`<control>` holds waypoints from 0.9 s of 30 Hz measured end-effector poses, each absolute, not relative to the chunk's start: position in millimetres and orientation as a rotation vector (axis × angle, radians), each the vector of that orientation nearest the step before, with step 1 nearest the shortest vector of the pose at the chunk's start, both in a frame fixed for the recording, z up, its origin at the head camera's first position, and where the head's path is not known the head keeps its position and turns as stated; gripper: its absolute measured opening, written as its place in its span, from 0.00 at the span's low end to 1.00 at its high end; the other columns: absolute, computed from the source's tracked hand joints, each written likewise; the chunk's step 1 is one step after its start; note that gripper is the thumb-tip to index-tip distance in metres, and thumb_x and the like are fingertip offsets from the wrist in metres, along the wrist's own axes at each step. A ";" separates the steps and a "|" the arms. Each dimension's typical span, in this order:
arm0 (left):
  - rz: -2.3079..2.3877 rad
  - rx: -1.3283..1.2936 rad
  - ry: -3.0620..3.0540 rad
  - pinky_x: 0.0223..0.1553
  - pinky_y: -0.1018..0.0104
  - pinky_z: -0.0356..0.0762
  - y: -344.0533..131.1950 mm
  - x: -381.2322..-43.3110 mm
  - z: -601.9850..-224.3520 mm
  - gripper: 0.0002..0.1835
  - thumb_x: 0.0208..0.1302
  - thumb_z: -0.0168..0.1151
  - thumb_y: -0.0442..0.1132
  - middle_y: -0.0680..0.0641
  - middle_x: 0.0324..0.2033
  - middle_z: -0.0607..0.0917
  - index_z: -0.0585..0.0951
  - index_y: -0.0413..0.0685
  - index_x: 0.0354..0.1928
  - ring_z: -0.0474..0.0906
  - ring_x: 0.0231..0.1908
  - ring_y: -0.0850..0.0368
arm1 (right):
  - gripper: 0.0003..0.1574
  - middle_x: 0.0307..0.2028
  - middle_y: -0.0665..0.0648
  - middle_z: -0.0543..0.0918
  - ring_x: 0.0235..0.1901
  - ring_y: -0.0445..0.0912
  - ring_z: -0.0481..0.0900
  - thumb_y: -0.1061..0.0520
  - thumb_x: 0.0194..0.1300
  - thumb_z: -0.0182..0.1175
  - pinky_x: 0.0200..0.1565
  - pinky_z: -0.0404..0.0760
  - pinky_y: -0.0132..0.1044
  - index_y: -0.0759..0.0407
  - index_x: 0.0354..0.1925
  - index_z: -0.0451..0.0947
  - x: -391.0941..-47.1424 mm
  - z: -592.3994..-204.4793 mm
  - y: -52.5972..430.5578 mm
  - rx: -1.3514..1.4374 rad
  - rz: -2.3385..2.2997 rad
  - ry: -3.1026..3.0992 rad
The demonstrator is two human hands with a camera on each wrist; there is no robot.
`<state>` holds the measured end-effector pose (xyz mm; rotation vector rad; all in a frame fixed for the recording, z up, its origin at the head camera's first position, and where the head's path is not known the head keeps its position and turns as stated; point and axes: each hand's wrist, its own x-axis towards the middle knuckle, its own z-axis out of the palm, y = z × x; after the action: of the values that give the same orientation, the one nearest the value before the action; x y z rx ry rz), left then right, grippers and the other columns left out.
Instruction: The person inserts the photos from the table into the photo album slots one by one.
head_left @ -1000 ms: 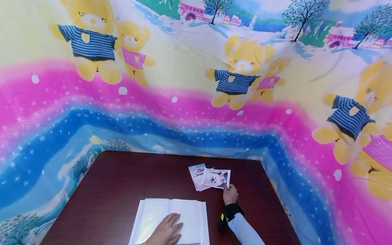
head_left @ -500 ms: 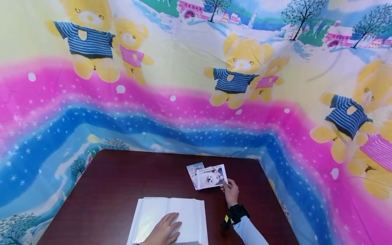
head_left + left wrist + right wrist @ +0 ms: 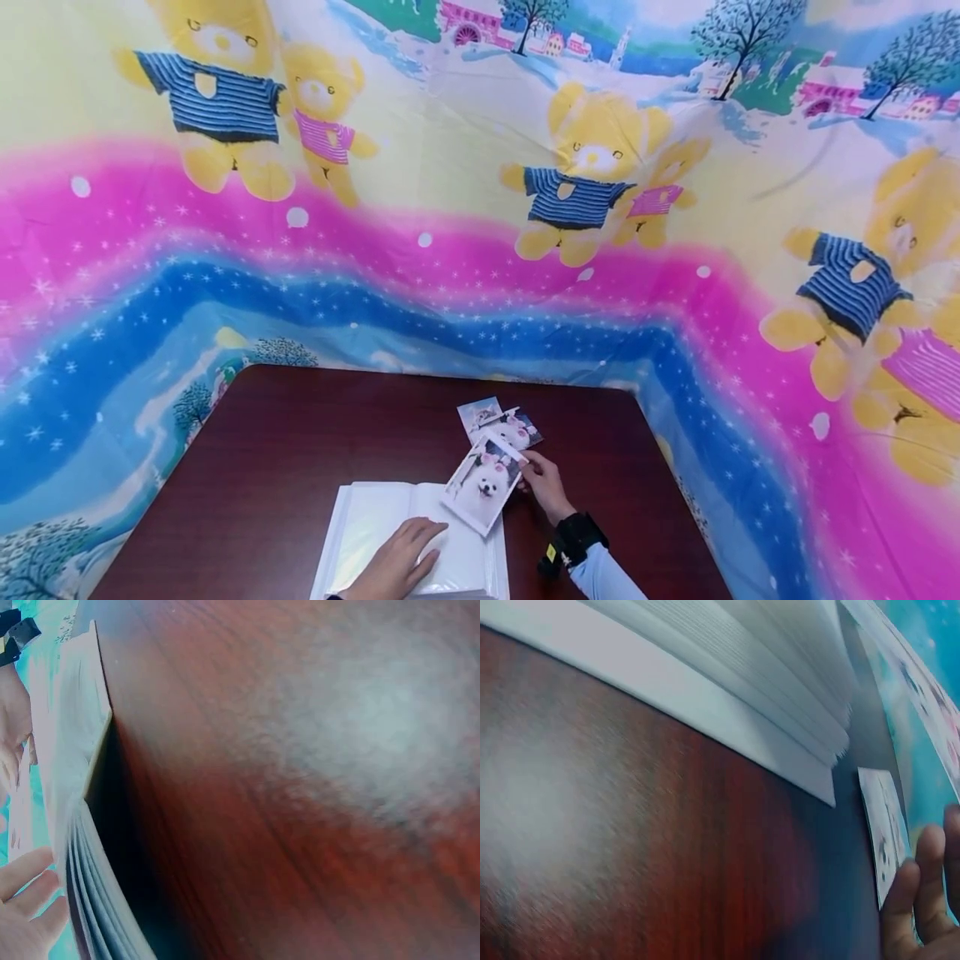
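Observation:
A photo of a white dog (image 3: 480, 490) is pinched at its upper right edge by my right hand (image 3: 545, 485), tilted above the right page of the photo album (image 3: 375, 510). The album lies spread on the table with pale, glossy pages. My left hand (image 3: 400, 557) rests on it, fingers extended. Beyond the held print lie other photos (image 3: 527, 423), overlapping on the table. In the right wrist view, part of the held photo (image 3: 922, 682) shows at the upper right, above a print (image 3: 885, 829) lying on the table.
The dark wooden table (image 3: 315, 433) carries the album and prints. A patterned curtain (image 3: 435, 275) with bears hangs along the table's far and side edges. A black strap with a small device (image 3: 573, 537) is on the right wrist.
My right hand has lifted the dog photo off the pile and brought it left and nearer, over the album, turning it upright. Another dog print now shows on the pile. My left hand stays on the album.

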<state>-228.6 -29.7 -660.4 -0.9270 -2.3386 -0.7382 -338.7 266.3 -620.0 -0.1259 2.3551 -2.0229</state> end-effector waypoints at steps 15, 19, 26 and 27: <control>-1.252 -0.713 -2.366 0.24 0.75 0.71 -36.1 -229.9 -654.0 0.24 0.63 0.66 0.32 0.52 0.36 0.72 0.73 0.39 0.60 0.68 0.28 0.72 | 0.19 0.34 0.59 0.79 0.29 0.52 0.77 0.62 0.75 0.51 0.34 0.81 0.46 0.71 0.59 0.75 -328.3 -621.6 237.2 -0.499 -1.752 2.291; -1.417 -0.736 -2.378 0.25 0.72 0.76 -39.5 -230.2 -651.4 0.25 0.63 0.66 0.31 0.49 0.39 0.76 0.71 0.38 0.61 0.73 0.28 0.72 | 0.19 0.33 0.56 0.79 0.30 0.53 0.78 0.61 0.75 0.53 0.35 0.82 0.44 0.70 0.59 0.76 -325.6 -618.9 227.4 -0.578 -1.720 2.282; -1.455 -0.771 -2.301 0.26 0.70 0.77 -43.6 -230.8 -643.1 0.22 0.59 0.66 0.26 0.48 0.34 0.79 0.75 0.38 0.56 0.76 0.27 0.69 | 0.23 0.32 0.71 0.78 0.30 0.55 0.79 0.60 0.75 0.52 0.36 0.81 0.48 0.70 0.63 0.70 -320.4 -609.9 210.7 -0.625 -1.766 2.237; -1.451 -0.756 -2.287 0.26 0.70 0.77 -43.9 -231.2 -641.5 0.21 0.58 0.66 0.25 0.48 0.34 0.79 0.75 0.38 0.54 0.76 0.27 0.69 | 0.23 0.33 0.72 0.79 0.31 0.54 0.81 0.61 0.75 0.53 0.37 0.82 0.50 0.72 0.63 0.69 -319.3 -609.7 208.1 -0.617 -1.788 2.211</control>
<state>-231.2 -43.9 -641.5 -0.7563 -2.2869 -1.4506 -319.3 208.1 -609.7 -0.6169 2.2107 -1.7881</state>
